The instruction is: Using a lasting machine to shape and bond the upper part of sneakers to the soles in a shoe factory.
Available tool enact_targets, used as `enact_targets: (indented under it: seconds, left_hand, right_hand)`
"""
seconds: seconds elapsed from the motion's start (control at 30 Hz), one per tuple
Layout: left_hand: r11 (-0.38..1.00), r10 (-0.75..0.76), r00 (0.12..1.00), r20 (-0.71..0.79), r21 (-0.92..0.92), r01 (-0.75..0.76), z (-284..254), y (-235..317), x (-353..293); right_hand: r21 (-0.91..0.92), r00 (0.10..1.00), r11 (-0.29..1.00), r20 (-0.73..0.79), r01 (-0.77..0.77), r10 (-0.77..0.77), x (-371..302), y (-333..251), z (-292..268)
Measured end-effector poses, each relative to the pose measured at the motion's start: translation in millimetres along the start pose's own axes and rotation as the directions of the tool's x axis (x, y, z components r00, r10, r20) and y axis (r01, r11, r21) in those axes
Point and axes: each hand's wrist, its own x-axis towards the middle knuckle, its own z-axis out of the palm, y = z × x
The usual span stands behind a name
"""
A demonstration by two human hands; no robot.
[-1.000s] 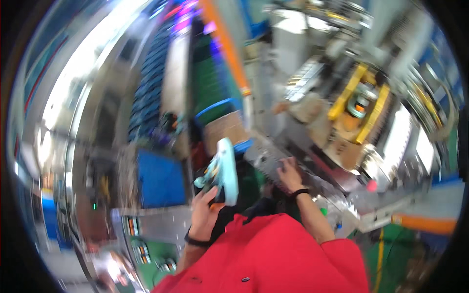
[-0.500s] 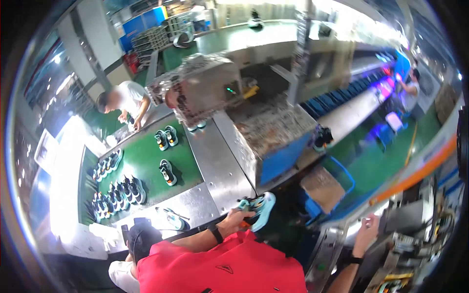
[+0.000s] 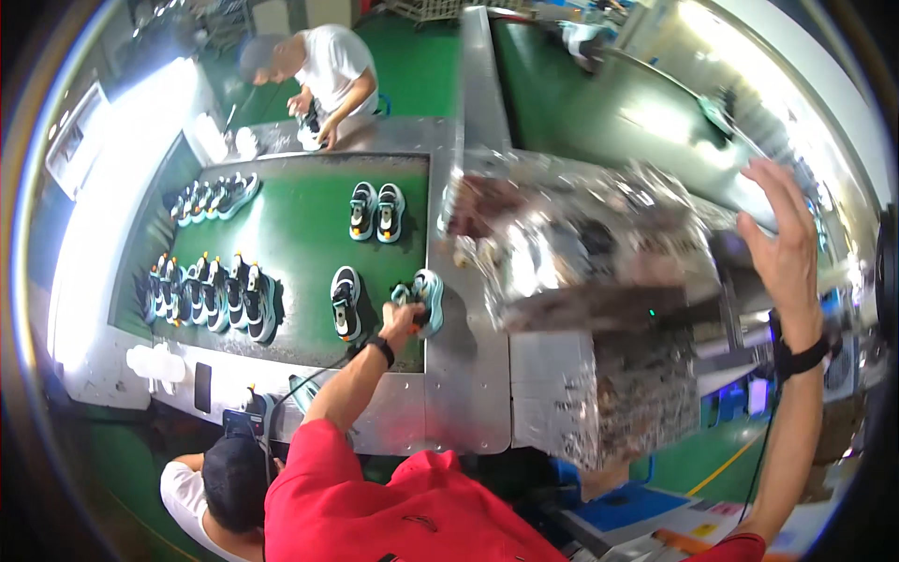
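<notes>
My left hand is closed on a black sneaker with a light blue sole, held over the right edge of the green belt. Just left of it stands a single sneaker of the same kind. Beyond these, two more sneakers sit side by side. My right hand is raised at the right, its fingers spread and nothing in it. It is nearest the foil-wrapped machine, which looks blurred.
Rows of sneakers line the left of the green belt. A metal border runs along it. A person in white handles a shoe at the far side; another in a black cap is at my left.
My view has turned to the right. My left hand has carried the sneaker from the metal edge to over the belt. My right hand has risen from the lower right and spread its fingers.
</notes>
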Motion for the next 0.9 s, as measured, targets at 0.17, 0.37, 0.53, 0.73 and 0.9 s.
enact_targets:
  seconds: [0.17,0.37,0.53,0.73,0.9]
  left_hand:
    - [0.98,0.146,0.956,-0.254,0.169,-0.104,-31,2,192]
    - [0.751,0.57,0.812,-0.122,0.477,-0.456,6,34,240]
    - [0.783,0.505,0.859,0.087,0.374,-0.498,17,-9,162]
    - [0.985,0.124,0.868,0.48,-0.166,-0.049,-11,-99,2]
    - [0.924,-0.372,0.616,0.694,0.218,0.314,47,-5,-142]
  right_hand:
    - [0.158,0.979,0.971,0.065,0.182,-0.194,149,-12,106]
    - [0.075,0.977,0.981,0.107,0.176,-0.184,225,18,228]
    - [0.084,0.986,0.983,0.04,-0.163,0.16,231,63,250]
    - [0.521,0.891,0.723,0.241,-0.454,0.386,214,94,243]
    - [0.655,0.775,0.512,0.186,-0.556,0.603,174,93,150]
